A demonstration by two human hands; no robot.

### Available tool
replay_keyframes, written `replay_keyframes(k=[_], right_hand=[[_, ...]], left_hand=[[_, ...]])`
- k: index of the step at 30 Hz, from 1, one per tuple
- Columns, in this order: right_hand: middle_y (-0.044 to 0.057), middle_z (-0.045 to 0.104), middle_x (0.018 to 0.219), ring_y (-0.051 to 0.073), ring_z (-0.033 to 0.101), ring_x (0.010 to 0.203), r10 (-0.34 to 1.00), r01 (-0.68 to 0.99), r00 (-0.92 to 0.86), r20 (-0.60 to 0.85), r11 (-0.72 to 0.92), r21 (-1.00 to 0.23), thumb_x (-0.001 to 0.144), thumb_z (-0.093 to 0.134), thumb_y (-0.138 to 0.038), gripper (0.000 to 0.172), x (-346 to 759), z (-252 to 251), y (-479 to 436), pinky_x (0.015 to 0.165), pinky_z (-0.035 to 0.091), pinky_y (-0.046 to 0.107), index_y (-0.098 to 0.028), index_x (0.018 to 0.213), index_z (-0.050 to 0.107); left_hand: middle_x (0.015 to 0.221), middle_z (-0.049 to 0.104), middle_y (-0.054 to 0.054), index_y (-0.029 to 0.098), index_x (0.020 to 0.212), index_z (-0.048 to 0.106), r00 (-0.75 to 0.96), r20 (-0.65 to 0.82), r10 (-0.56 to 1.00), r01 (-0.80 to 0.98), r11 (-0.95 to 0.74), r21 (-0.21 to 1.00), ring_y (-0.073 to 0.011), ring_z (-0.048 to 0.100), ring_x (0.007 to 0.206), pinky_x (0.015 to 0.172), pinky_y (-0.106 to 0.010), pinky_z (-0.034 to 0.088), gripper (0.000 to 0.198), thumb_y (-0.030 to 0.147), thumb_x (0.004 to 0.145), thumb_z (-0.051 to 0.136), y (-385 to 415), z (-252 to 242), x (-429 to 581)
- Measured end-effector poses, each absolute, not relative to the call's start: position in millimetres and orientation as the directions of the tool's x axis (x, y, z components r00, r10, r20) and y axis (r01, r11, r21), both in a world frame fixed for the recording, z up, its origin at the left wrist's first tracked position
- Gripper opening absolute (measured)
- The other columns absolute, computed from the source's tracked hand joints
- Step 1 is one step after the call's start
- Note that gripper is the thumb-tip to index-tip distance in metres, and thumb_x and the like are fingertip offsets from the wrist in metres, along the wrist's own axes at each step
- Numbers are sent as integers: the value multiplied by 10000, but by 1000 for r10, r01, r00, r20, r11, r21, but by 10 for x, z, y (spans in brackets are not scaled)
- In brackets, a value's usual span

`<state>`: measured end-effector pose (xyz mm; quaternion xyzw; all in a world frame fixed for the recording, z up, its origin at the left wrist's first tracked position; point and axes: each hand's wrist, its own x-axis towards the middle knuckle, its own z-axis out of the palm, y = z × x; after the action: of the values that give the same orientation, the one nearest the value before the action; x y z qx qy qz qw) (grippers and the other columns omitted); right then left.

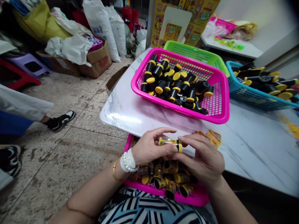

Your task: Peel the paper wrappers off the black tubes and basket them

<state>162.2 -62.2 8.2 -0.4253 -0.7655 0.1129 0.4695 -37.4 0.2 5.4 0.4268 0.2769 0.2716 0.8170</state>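
Note:
Between my two hands lies a small tube with a yellow printed wrapper and a yellow cap, held roughly level. Fingers and thumb of my left hand close around its wrapped body. At the capped end, my right hand pinches it with thumb and fingertips. Below, a pink basket at my lap holds several similar tubes in yellow wrappers, some with dark open ends showing. In front, a larger pink basket on the table contains many bare black tubes with yellow caps.
Flat orange printed wrappers lie on the white marbled table beside my right hand. A blue basket of black tubes stands at right, a green basket behind. Cardboard boxes, sacks and another person's shoe are on the left floor.

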Motion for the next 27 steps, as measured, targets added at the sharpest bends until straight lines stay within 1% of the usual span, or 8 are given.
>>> replay_keyframes(k=[3,8,11,15,18,22,24,27], right_hand=[[78,698,1104,221,689,984,776,575,-233,586,596,-560,798,843,-189,543,1644,94,-644,852,595,349,-249,1309,670],[66,715,1084,192,704,959,797,595,-203,569,562,-574,837,773,-81,566,1641,67,-676,850,600,316,-268,1355,645],[61,723,1050,189,710,943,790,573,-189,583,571,-588,845,758,-67,506,1662,52,-667,830,604,317,-278,1298,682],[57,731,968,192,718,837,848,583,-142,511,489,-649,789,857,-226,383,1708,30,-697,714,613,301,-260,1152,739],[64,734,1001,196,723,826,856,604,-68,513,444,-662,775,866,-227,391,1741,-3,-749,673,615,295,-265,1144,742],[70,729,1068,202,727,901,880,583,-63,470,415,-699,791,845,-189,414,1775,-27,-785,744,622,305,-273,1181,734],[62,731,1068,188,726,922,888,565,-86,452,417,-712,806,831,-165,397,1775,-20,-781,800,615,302,-274,1176,737],[50,743,1010,162,730,881,880,556,-115,460,441,-705,815,817,-131,382,1758,7,-766,792,606,269,-263,1165,741]], left_hand=[[706,700,-10,140,1101,661,711,-278,646,-151,526,837,-118,652,541,528,-233,536,487,432,757,845,0,33,-449],[743,697,-3,123,926,662,657,-269,704,-203,509,836,-75,624,540,545,-201,524,423,382,689,898,-60,-9,-335],[669,662,20,134,863,619,668,-228,709,-227,485,844,-70,600,521,515,-185,507,438,433,692,889,-72,-14,-207],[654,649,21,150,1023,602,727,-292,621,-109,525,844,-88,602,486,455,-185,495,489,518,774,806,-76,-35,-207],[739,675,-1,159,1073,575,729,-316,608,-113,562,819,-97,625,488,434,-197,508,456,489,824,769,-79,-69,-301],[634,667,9,136,1025,628,684,-338,647,-129,563,817,-97,631,504,484,-197,535,344,366,825,788,-96,-84,-361],[661,691,-2,128,1026,659,662,-345,665,-148,568,810,-99,646,542,535,-215,562,336,315,794,813,-116,-81,-336],[732,712,-10,124,1034,704,667,-334,666,-183,581,793,-91,648,580,593,-231,579,334,290,770,825,-158,-87,-259]])
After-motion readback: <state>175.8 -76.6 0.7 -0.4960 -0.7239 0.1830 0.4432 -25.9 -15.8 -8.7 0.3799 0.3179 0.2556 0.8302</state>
